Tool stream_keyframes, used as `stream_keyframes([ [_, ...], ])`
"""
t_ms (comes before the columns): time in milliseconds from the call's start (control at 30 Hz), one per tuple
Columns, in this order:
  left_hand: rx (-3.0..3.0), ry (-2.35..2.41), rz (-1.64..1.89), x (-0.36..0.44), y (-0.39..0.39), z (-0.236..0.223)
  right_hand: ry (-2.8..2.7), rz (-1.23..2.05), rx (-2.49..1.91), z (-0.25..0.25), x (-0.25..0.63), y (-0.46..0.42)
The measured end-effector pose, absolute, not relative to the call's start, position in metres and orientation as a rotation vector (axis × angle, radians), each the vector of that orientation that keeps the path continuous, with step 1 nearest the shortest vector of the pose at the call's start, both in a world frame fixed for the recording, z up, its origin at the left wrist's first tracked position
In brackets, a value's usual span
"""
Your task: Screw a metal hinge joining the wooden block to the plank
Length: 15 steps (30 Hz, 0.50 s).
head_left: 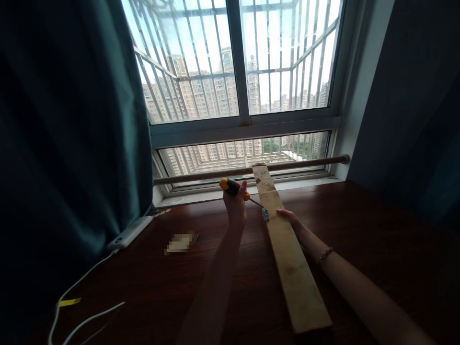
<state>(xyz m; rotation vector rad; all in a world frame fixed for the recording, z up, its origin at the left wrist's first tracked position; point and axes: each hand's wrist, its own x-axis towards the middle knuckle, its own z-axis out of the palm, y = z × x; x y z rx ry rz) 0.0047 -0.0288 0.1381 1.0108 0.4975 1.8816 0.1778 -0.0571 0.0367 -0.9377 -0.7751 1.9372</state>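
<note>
Bare forearms, left (215,292) and right (370,297), extend from the lower edge of view over the dark red-brown counter (151,287). At near left runs a white cable (79,282) with a yellow tag (70,302); lettering on the tag, if any, is too small to read. The wooden board (296,273) lies lengthwise before me, right of centre. A pale item (179,243) at left is pixelated; its print is unreadable. My right grip (290,218) grasps the board's right edge, thumb on the upper face. A small metal fitting (265,214) sits on the left edge, opposite. My left grip (236,203) is closed around the black-and-yellow screwdriver (232,187), shaft directed at the fitting; tip contact cannot be confirmed. Beyond are a rail (305,164), a barred window (242,62) and high-rise buildings (226,72).
</note>
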Motion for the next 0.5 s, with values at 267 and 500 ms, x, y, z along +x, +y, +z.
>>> stream_keyframes([
  [267, 1.038, 0.511, 1.846, 0.0120, -0.0271, 0.1308, -0.771, 1.948, -0.967, 0.0406, 0.1766, -0.0592],
  [500, 1.118, 0.566, 1.830, 0.0108, -0.0281, 0.1305, -0.748, 1.966, -0.979, 0.0365, 0.1776, -0.0568],
])
